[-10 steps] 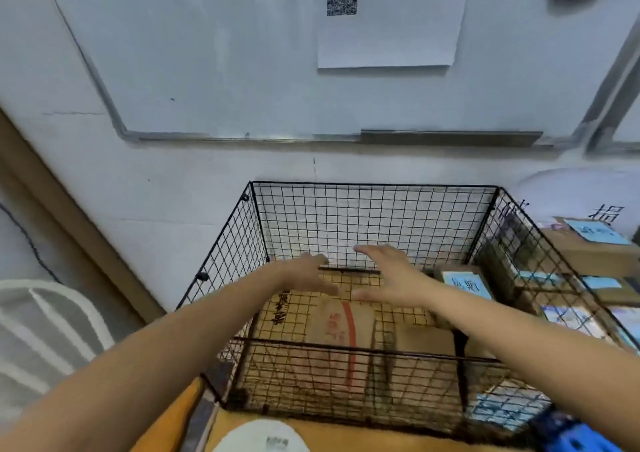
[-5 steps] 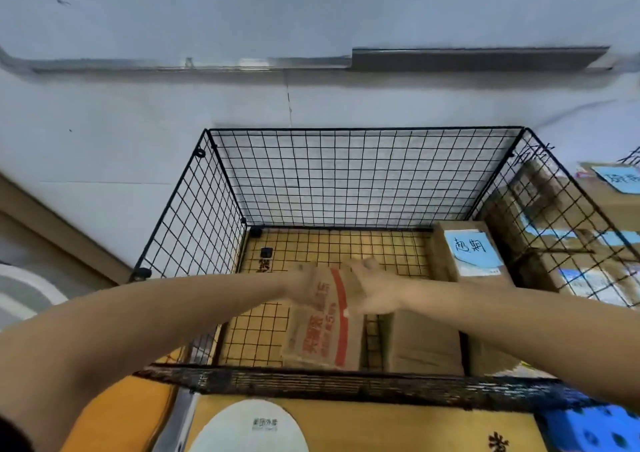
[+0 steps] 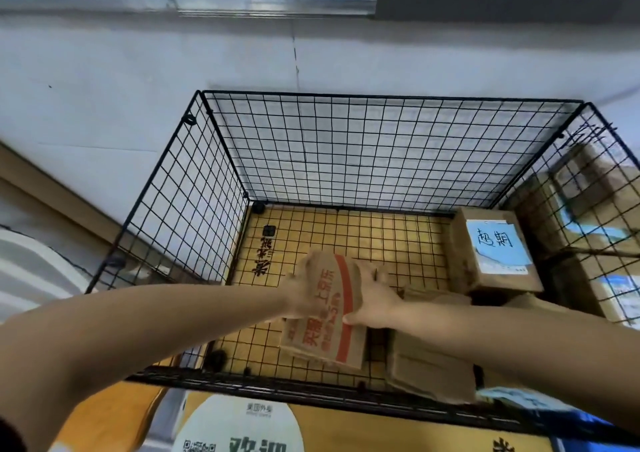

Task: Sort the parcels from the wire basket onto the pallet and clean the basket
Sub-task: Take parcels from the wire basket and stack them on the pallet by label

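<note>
A black wire basket (image 3: 391, 153) stands against the wall on a yellow surface. Inside it, both my hands hold a brown parcel with a red stripe and red print (image 3: 329, 327). My left hand (image 3: 304, 292) grips its left edge and my right hand (image 3: 372, 299) grips its right edge, thumb on top. A box with a blue handwritten label (image 3: 491, 254) sits in the basket's far right corner. Plain brown boxes (image 3: 433, 365) lie under my right forearm.
Several labelled cardboard boxes (image 3: 595, 229) are stacked outside the basket's right wall. A round white sticker (image 3: 239, 424) lies on the yellow surface in front of the basket. A white curved object (image 3: 31, 261) is at the left. The wall is right behind the basket.
My hands came down from above the basket's rim into it and closed on the red-striped parcel. The view tilted down and moved closer to the basket.
</note>
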